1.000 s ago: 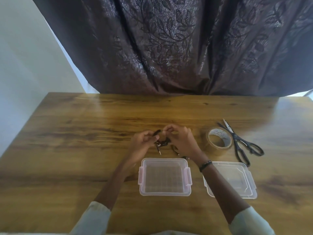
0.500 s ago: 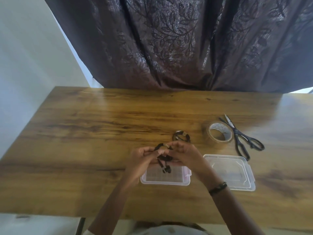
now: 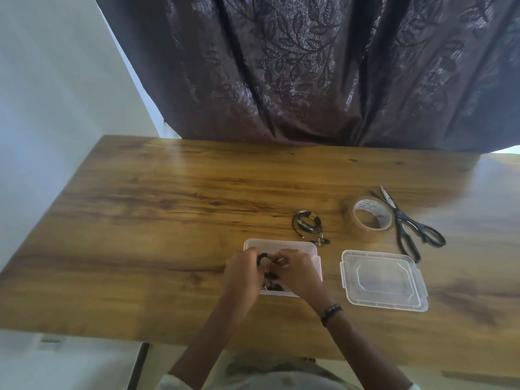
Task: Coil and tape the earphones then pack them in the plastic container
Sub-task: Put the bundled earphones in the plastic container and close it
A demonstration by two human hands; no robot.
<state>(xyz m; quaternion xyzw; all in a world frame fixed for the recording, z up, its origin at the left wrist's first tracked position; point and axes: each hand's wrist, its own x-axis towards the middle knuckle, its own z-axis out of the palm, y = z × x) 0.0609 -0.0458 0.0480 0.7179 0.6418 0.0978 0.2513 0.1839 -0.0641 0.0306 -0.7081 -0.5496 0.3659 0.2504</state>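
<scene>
My left hand [image 3: 244,273] and my right hand [image 3: 297,273] together hold a black coiled earphone [image 3: 267,266] low inside the open clear plastic container [image 3: 281,244], near the table's front edge. Both hands cover most of the container and the coil. A second coiled black earphone [image 3: 307,225] with tape on it lies on the table just behind the container, touched by neither hand. The container's clear lid [image 3: 382,280] lies flat to the right.
A roll of brown tape [image 3: 368,218] stands behind the lid, with black scissors [image 3: 408,229] to its right. The wooden table [image 3: 168,220] ends at a dark curtain [image 3: 309,66]. A white wall is on the left.
Both hands moved towards me and down with the coiled earphone, from above the table behind the container to inside it. The second coil stayed on the table.
</scene>
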